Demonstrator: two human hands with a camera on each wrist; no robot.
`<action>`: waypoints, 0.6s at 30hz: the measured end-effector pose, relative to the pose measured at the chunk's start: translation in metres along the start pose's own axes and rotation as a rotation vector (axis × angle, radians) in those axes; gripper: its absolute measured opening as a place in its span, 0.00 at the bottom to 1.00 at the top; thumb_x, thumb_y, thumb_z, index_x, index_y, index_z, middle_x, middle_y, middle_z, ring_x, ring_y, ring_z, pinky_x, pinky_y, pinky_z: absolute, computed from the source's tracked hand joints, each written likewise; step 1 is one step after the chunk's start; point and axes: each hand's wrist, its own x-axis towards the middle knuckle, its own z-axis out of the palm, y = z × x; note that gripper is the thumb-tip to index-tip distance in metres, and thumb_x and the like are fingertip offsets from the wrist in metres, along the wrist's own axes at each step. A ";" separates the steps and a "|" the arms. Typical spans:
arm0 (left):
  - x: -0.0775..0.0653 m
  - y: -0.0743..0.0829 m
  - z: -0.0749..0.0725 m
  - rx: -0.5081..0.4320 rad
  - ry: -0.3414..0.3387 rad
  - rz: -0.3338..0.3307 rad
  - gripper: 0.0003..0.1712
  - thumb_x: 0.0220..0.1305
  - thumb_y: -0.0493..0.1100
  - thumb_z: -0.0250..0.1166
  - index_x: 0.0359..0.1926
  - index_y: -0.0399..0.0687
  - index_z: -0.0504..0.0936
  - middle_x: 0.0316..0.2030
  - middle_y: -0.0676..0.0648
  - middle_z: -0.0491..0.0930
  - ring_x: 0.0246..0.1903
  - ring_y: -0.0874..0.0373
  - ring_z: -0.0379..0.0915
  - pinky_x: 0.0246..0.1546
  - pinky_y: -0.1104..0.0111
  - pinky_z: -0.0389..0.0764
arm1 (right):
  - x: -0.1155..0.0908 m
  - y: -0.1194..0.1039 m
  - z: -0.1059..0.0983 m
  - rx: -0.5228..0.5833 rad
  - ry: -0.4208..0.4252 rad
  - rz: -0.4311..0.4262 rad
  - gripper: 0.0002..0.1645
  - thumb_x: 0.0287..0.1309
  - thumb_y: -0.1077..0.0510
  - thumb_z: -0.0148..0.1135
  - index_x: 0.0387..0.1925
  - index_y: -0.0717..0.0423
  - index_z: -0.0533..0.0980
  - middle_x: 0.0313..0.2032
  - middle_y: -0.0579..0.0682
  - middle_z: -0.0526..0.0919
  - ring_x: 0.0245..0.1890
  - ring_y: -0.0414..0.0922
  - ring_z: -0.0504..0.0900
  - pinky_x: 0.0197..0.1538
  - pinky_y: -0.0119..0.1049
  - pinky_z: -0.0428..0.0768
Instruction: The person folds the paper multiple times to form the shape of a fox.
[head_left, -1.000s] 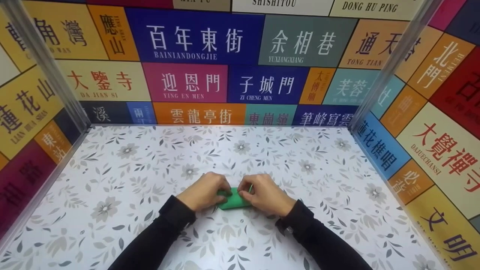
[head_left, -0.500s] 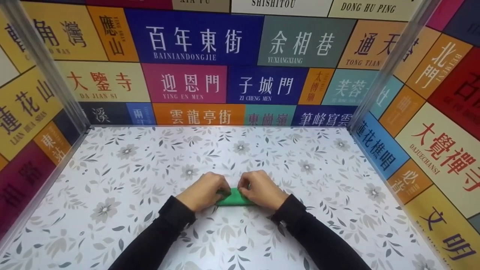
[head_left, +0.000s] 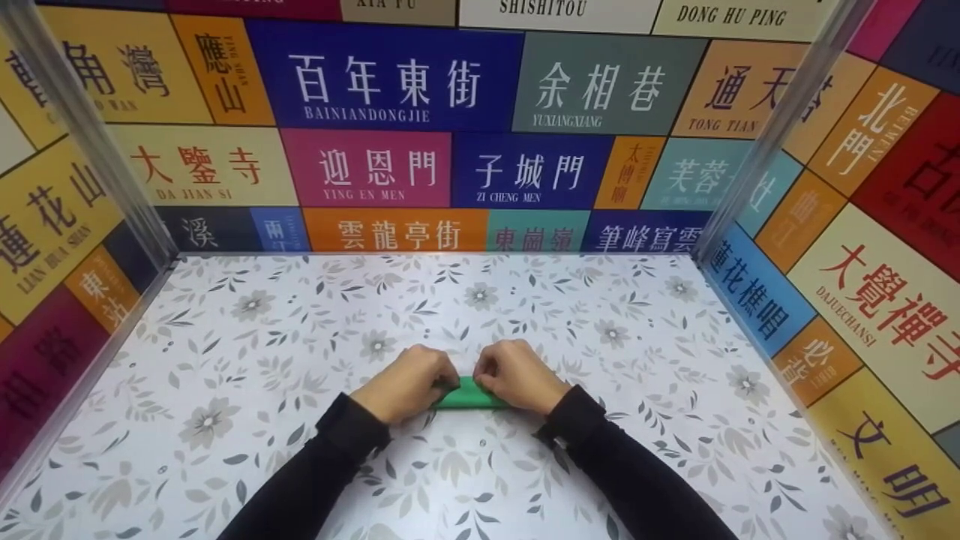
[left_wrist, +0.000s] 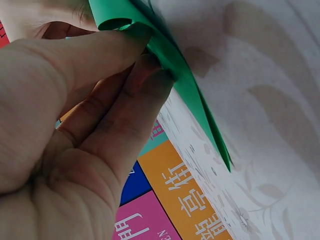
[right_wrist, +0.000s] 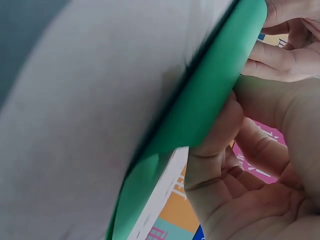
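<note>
A sheet of green paper point(head_left: 469, 394), folded or rolled over into a narrow strip, lies on the table near its middle. My left hand point(head_left: 409, 382) pinches its left part between thumb and fingers. On the other side, my right hand point(head_left: 525, 377) pinches the paper's right part. In the left wrist view the green paper point(left_wrist: 195, 95) tapers to a pointed loose corner past the fingertips. Seen from the right wrist, the turned-over green paper point(right_wrist: 210, 85) curves smoothly, with a lower flap under the fold. The fingers partly hide both ends of the strip.
The table point(head_left: 300, 465) has a white cover printed with grey leaves and flowers. Colourful panels with Chinese lettering point(head_left: 390, 75) stand behind it and on both sides. Clear corner posts point(head_left: 780, 135) join these walls.
The green paper now looks narrower and flatter than a second ago, its near edge straighter. My right hand has shifted slightly left; the left hand has barely moved.
</note>
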 end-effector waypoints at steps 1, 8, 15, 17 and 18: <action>0.000 0.000 0.000 0.001 -0.002 -0.004 0.15 0.60 0.21 0.76 0.44 0.40 0.98 0.41 0.42 0.97 0.44 0.46 0.96 0.53 0.55 0.96 | 0.001 0.000 0.000 -0.005 -0.001 0.000 0.06 0.65 0.67 0.78 0.34 0.54 0.93 0.30 0.47 0.94 0.30 0.37 0.84 0.40 0.33 0.86; -0.001 0.000 0.000 0.003 -0.001 -0.002 0.15 0.61 0.22 0.77 0.43 0.40 0.98 0.41 0.43 0.97 0.44 0.46 0.96 0.52 0.56 0.96 | 0.003 -0.002 0.001 -0.020 -0.015 0.011 0.05 0.66 0.65 0.80 0.35 0.53 0.93 0.30 0.46 0.94 0.31 0.37 0.84 0.41 0.34 0.86; -0.001 0.000 0.001 0.009 0.006 0.008 0.15 0.60 0.22 0.77 0.44 0.40 0.98 0.41 0.43 0.98 0.43 0.47 0.96 0.51 0.57 0.96 | 0.005 -0.004 0.000 -0.021 -0.017 0.010 0.04 0.66 0.66 0.81 0.36 0.55 0.93 0.31 0.47 0.94 0.30 0.37 0.83 0.40 0.33 0.85; -0.001 -0.001 0.001 0.006 0.006 0.009 0.15 0.60 0.22 0.76 0.43 0.39 0.98 0.40 0.43 0.97 0.43 0.47 0.96 0.50 0.57 0.96 | 0.005 -0.004 0.001 -0.029 -0.014 0.007 0.03 0.66 0.66 0.81 0.37 0.56 0.93 0.32 0.48 0.94 0.31 0.38 0.85 0.40 0.34 0.85; -0.001 -0.001 0.001 0.005 0.006 0.010 0.15 0.60 0.22 0.76 0.43 0.39 0.98 0.40 0.43 0.97 0.43 0.47 0.96 0.50 0.57 0.96 | 0.005 -0.003 0.001 -0.036 -0.011 0.005 0.03 0.66 0.66 0.81 0.38 0.56 0.93 0.32 0.49 0.95 0.31 0.38 0.85 0.40 0.34 0.86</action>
